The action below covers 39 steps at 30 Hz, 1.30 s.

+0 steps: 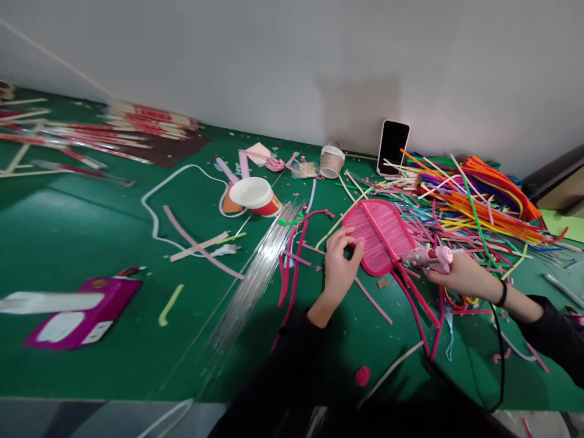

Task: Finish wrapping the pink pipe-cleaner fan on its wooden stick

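Observation:
A pink oval panel of packed pipe cleaners (379, 234) lies on the green table (91, 219). My left hand (340, 261) rests at its left edge, fingers curled and pinching the rim. My right hand (460, 274) is closed around a pink glue gun (431, 257), whose nozzle points at the panel's lower right edge. A black cord (502, 347) runs from that hand toward me. Loose pink pipe cleaners (292, 274) lie below and left of the panel.
A heap of coloured pipe cleaners (483, 201) fills the right side. A phone (393, 147) leans on the wall beside a paper cup (331, 161). A red-and-white cup (255, 196) lies tipped; a wire bundle (260, 267), white cable (155, 213) and magenta box (82, 313) sit left.

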### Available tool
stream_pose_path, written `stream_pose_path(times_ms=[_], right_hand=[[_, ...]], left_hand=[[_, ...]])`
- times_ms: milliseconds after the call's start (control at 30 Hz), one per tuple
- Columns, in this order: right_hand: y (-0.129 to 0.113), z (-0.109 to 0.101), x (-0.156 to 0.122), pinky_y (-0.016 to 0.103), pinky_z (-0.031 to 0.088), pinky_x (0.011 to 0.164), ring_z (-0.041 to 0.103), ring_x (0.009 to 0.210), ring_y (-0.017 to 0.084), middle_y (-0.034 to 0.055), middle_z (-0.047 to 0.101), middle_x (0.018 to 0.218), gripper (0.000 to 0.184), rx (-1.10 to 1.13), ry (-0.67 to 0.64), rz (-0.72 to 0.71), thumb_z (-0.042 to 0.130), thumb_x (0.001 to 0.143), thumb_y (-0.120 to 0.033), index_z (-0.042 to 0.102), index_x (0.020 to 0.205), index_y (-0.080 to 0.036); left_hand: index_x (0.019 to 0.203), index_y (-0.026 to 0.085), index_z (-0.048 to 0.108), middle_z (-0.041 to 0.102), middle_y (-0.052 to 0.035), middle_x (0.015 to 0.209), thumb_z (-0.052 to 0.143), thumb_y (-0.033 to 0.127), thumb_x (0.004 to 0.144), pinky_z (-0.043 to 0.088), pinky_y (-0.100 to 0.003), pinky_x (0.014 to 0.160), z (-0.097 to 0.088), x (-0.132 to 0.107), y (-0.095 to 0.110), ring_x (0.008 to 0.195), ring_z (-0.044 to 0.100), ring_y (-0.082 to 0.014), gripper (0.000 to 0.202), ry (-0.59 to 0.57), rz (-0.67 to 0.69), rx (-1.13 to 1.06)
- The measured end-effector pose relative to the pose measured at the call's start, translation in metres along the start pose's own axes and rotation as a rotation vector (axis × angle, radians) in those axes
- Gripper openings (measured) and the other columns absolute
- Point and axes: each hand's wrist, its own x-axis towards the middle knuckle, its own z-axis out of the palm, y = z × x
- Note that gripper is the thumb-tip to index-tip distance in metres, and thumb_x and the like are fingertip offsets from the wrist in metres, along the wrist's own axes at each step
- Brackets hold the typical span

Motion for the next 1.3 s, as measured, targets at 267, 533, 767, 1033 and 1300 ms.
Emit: stream_pose_path(times_ms=[267, 533, 767, 1033, 1300], right_hand=[[-0.003, -0.001, 0.008, 0.025, 0.028, 0.046, 0.044, 0.043, 0.012, -0.0054, 0.054, 0.048, 0.015, -0.284, -0.275, -0.030, 0.060, 0.076, -0.033, 0.069, 0.068, -0.024], [-0.012, -0.005, 0.012, 0.025, 0.037, 0.056, 0.058, 0.058, 0.015, -0.0002, 0.070, 0.067, 0.023, -0.380, -0.349, -0.065, 0.059, 0.080, -0.033, 0.076, 0.094, -0.024], [-0.008, -0.008, 0.017, 0.025, 0.042, 0.061, 0.064, 0.065, 0.017, 0.0009, 0.074, 0.078, 0.032, -0.395, -0.368, -0.076, 0.060, 0.081, -0.032, 0.074, 0.109, -0.026], [-0.010, -0.011, 0.018, 0.026, 0.043, 0.063, 0.066, 0.070, 0.019, 0.0033, 0.075, 0.082, 0.028, -0.457, -0.387, -0.045, 0.062, 0.081, -0.031, 0.075, 0.105, -0.024], [-0.020, -0.004, 0.021, 0.024, 0.040, 0.062, 0.064, 0.068, 0.018, 0.0016, 0.073, 0.076, 0.024, -0.465, -0.393, -0.037, 0.063, 0.079, -0.028, 0.074, 0.100, -0.024]], left_hand=[[0.076, 0.021, 0.057, 0.068, -0.0121, 0.115, 0.059, 0.030, 0.091, 0.046, -0.049, 0.104, 0.000, 0.001, 0.001, 0.117, 0.061, -0.0280, 0.017, -0.013, -0.023, -0.024], [0.076, 0.022, 0.058, 0.069, -0.0113, 0.114, 0.060, 0.030, 0.090, 0.047, -0.049, 0.104, 0.001, 0.001, 0.000, 0.115, 0.061, -0.0272, 0.016, -0.001, -0.012, -0.029], [0.074, 0.022, 0.058, 0.071, -0.0104, 0.112, 0.061, 0.030, 0.090, 0.048, -0.048, 0.103, 0.001, 0.001, 0.000, 0.114, 0.062, -0.0267, 0.017, 0.004, 0.000, -0.026], [0.074, 0.022, 0.057, 0.071, -0.0097, 0.112, 0.061, 0.029, 0.090, 0.048, -0.048, 0.104, 0.001, 0.001, -0.001, 0.115, 0.062, -0.0264, 0.018, 0.005, 0.008, -0.022], [0.075, 0.022, 0.058, 0.071, -0.0106, 0.111, 0.061, 0.029, 0.090, 0.048, -0.048, 0.103, 0.001, 0.001, -0.001, 0.115, 0.062, -0.0268, 0.016, -0.001, 0.013, -0.023]])
